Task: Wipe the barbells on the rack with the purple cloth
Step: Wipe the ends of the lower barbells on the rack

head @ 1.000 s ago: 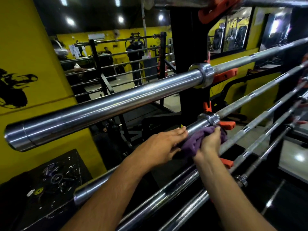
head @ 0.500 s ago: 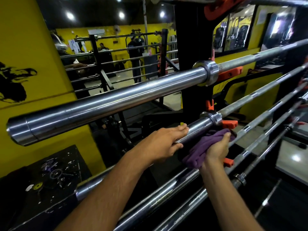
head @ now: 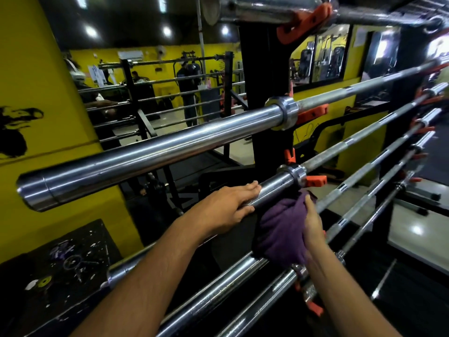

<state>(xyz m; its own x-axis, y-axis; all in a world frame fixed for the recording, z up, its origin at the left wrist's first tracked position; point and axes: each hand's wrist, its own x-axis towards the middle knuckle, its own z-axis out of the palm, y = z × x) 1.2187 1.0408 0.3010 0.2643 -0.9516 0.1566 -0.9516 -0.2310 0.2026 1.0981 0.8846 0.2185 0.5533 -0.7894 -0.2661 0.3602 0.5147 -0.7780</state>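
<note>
Several chrome barbells lie across a black rack (head: pixel 262 76) on orange hooks. The top big barbell (head: pixel 155 152) runs across the middle of the view. Below it, my left hand (head: pixel 226 210) grips the sleeve of the second barbell (head: pixel 277 188), fingers over the top and thumb underneath. My right hand (head: pixel 313 224) holds the bunched purple cloth (head: pixel 284 229) just under and to the right of that sleeve, below its collar. The cloth hangs down over the lower barbells (head: pixel 218 288).
A yellow wall (head: pixel 36 93) stands close on the left, with a black speckled box (head: pixel 60 261) below it. A large mirror (head: pixel 158 98) reflects the rack and people. Thinner bar shafts (head: pixel 364 181) stretch away to the right over a glossy floor (head: pixel 418 229).
My right hand has drawn the purple cloth down off the second barbell's sleeve and toward me. My left hand has kept its hold on the sleeve.
</note>
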